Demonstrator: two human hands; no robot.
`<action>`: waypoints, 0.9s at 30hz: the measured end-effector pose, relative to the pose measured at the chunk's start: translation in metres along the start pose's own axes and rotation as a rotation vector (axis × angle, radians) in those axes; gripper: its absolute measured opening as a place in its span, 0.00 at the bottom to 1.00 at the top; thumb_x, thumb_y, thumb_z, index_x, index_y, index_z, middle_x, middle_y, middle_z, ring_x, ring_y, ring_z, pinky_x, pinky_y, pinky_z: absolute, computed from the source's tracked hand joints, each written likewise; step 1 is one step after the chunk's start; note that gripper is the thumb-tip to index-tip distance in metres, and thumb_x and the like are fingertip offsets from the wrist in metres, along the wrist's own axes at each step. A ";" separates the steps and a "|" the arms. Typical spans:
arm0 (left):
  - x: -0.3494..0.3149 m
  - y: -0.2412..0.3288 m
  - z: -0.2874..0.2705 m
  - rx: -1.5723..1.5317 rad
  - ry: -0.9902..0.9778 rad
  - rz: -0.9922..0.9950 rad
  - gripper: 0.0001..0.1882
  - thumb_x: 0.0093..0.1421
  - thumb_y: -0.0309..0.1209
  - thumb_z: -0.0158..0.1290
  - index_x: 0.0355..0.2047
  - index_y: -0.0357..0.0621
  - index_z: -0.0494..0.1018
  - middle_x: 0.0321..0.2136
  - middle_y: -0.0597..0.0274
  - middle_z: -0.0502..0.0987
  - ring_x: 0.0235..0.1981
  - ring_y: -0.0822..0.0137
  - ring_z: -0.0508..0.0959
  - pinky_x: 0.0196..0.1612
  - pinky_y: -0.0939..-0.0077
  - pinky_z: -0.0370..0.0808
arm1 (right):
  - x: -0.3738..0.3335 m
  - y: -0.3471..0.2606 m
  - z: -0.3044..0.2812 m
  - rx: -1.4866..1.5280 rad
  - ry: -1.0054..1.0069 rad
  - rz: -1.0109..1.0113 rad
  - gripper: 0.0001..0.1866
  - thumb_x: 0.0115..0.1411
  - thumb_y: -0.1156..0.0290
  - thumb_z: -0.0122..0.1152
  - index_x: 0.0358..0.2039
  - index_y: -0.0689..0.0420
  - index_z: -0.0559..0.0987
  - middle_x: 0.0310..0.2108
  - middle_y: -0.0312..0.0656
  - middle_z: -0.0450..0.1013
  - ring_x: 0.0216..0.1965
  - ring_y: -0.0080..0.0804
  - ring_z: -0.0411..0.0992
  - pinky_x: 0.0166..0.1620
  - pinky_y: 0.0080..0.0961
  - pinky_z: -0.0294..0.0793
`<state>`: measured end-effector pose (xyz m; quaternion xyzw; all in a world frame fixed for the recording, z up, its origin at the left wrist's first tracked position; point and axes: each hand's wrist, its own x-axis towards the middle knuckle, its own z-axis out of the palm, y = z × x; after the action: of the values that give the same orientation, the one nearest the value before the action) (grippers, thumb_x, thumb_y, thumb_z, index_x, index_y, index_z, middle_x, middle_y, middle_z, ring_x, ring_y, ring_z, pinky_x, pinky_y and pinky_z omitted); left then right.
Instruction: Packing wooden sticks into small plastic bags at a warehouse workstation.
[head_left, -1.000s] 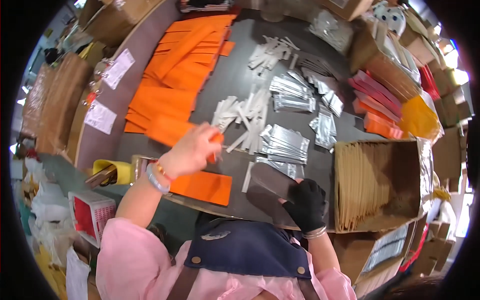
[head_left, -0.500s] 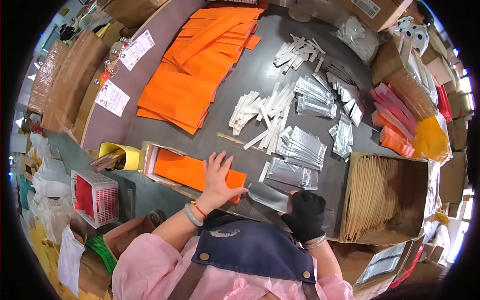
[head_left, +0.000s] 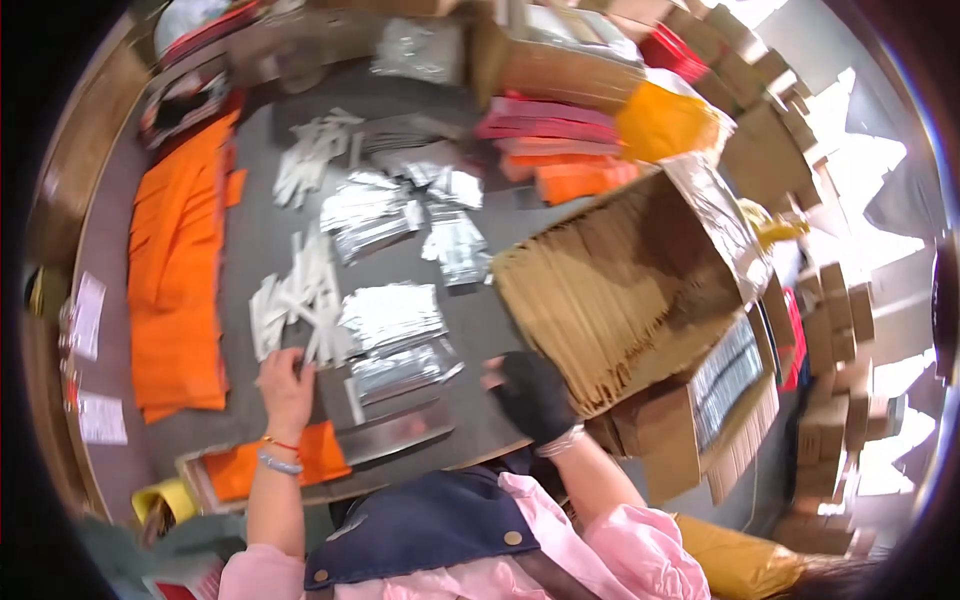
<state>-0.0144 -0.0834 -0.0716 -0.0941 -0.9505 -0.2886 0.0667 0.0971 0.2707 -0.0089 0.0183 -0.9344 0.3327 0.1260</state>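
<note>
My left hand (head_left: 285,392) is at the near end of a loose pile of white strips (head_left: 318,295), thumb and fingers apart, nothing visible between them. Below it, an orange flat piece (head_left: 325,452) lies partly in a narrow open carton (head_left: 198,484). Beside that piece, a flat silvery sleeve (head_left: 405,430) rests along the table's near edge. My right hand (head_left: 535,398), in a black half-finger glove, hovers between stacked clear silvery packets (head_left: 405,370) and the big cardboard box (head_left: 640,285). Its bare fingertips point left, slightly blurred, and no object shows in them.
A tall stack of orange sheets (head_left: 180,290) covers the table's left side. More silvery packets (head_left: 372,215) and white strips lie mid-table. Pink and orange pieces (head_left: 550,130) sit at the back right. A yellow container (head_left: 165,503) stands off the near left edge.
The view has swung to the right. My left hand has left the orange piece and reached up to the white strips. My right hand has let go of the silvery sleeve, which now lies flat.
</note>
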 end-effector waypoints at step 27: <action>0.001 0.057 -0.041 0.055 -0.199 -0.076 0.03 0.62 0.20 0.48 0.34 0.34 0.71 0.24 0.46 0.72 0.25 0.50 0.73 0.31 0.64 0.70 | -0.020 0.134 -0.128 -0.716 -0.103 0.580 0.08 0.48 0.62 0.59 0.24 0.53 0.78 0.26 0.42 0.74 0.32 0.44 0.75 0.37 0.41 0.74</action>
<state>-0.0005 -0.0604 -0.0068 -0.0844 -0.9628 -0.2540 -0.0367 0.1293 0.4544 -0.0009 -0.2719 -0.9621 0.0094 -0.0202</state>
